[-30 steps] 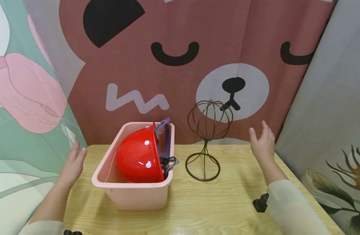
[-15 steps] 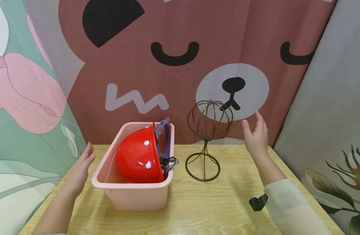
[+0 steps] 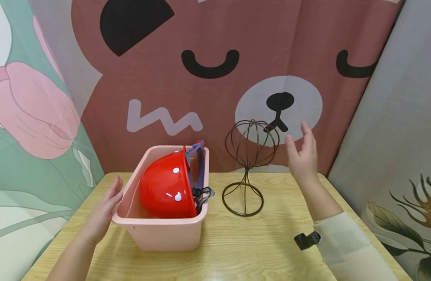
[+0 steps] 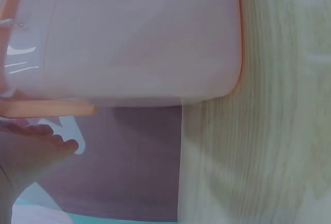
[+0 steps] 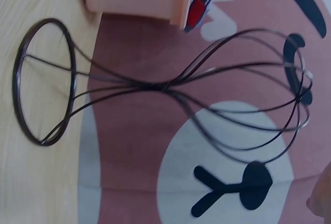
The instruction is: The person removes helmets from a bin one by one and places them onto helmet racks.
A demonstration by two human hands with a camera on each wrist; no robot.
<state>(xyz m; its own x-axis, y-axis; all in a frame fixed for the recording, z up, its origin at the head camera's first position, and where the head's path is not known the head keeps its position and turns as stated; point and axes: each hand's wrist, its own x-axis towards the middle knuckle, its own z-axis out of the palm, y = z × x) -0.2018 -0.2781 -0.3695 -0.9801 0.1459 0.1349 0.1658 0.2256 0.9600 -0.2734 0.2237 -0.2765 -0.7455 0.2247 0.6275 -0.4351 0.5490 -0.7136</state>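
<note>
A red helmet (image 3: pixel 162 185) with white dots and dark straps lies on its side in a pink plastic bin (image 3: pixel 166 234). Beside the bin's left rim is my left hand (image 3: pixel 102 212), its fingers straight; whether it touches the rim I cannot tell. To the bin's right stands a dark wire stand (image 3: pixel 246 171) with a round cage top and a ring base. My right hand (image 3: pixel 304 158) is raised to the right of that stand, apart from it, thumb and fingers spread and holding nothing. In the right wrist view the wire stand (image 5: pixel 155 86) shows whole, with only a bit of the hand (image 5: pixel 320 198).
The bin and stand rest on a light wooden table (image 3: pixel 236 253). Close behind its back edge hangs a brown bear-print curtain (image 3: pixel 159 82), with a grey printed curtain (image 3: pixel 384 136) on the right. A black wrist camera (image 3: pixel 307 240) sits at the right sleeve.
My left hand has moved right, up to the bin's left rim. The right hand has moved left and a little up, closer to the wire stand. Helmet, bin and stand have stayed put.
</note>
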